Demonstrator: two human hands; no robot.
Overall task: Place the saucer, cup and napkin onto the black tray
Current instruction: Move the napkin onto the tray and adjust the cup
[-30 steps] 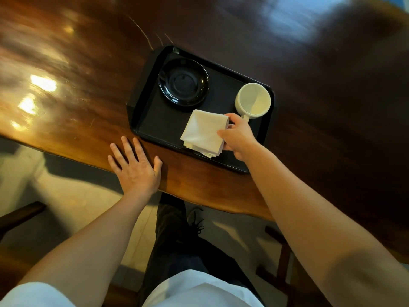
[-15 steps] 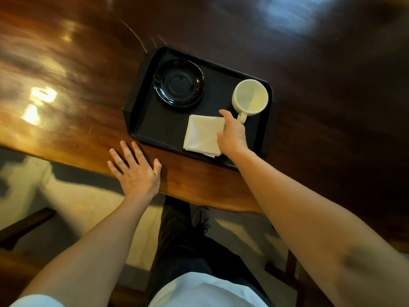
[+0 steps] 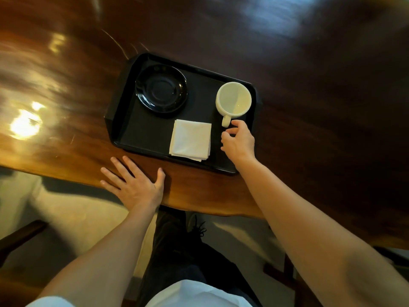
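From the head view, I have all three things lying on the tray [image 3: 124,111]. The saucer [image 3: 161,88], black and glossy, sits at its far left corner; the cup [image 3: 234,100], cream-white and empty, stands upright at the far right with its handle turned toward me; the napkin [image 3: 190,140], a white folded square, lies flat near the front rim between them.

My right hand [image 3: 240,141] hangs just beside the cup handle, fingers loosely curled and apart, gripping nothing; whether a fingertip touches the handle I cannot tell. I judge it sits there to nudge the handle or pull away.

My left hand [image 3: 135,185] rests flat and spread on the surface [image 3: 66,129], likely bracing me. The placing looks done.
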